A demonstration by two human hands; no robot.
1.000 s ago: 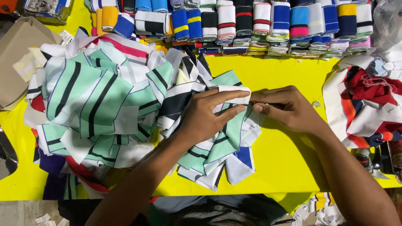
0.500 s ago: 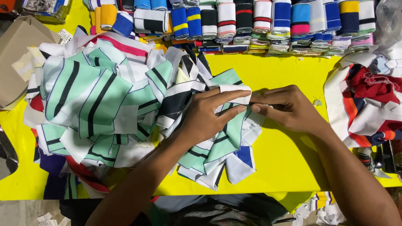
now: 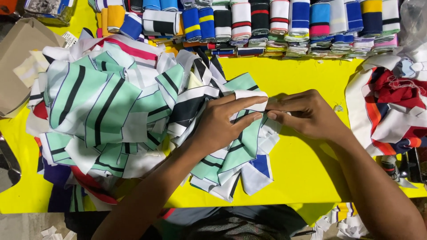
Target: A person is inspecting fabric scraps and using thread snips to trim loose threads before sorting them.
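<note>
On the bright yellow table top (image 3: pixel 307 75) a big heap of mint-green, white and black striped knit fabric pieces (image 3: pixel 106 111) spreads over the left half, and both hands meet at the heap's right edge. The left hand (image 3: pixel 227 124) lies palm down on the heap, its fingers stretched out flat and close together, the fingertips pressing on a small white strip of fabric (image 3: pixel 251 100) that sits at the top of the heap's right edge. The right hand (image 3: pixel 307 113) rests on the yellow surface just right of the heap, fingers curled and drawn together, its fingertips touching the same white strip from the other side; whether they truly pinch the strip or only press its end cannot be told. Below the left hand, mint-striped pieces with a blue-cornered one fan out from the heap toward the table's near edge. Beyond the heap, along the far edge, stands a row of folded striped collar bands in blue, white, black, pink and yellow (image 3: pixel 275 22). Well to the right of the heap lies a second pile of red, white, orange and navy fabric pieces (image 3: pixel 391 106). Left of the heap sits a brown cardboard box (image 3: pixel 18 62).
</note>
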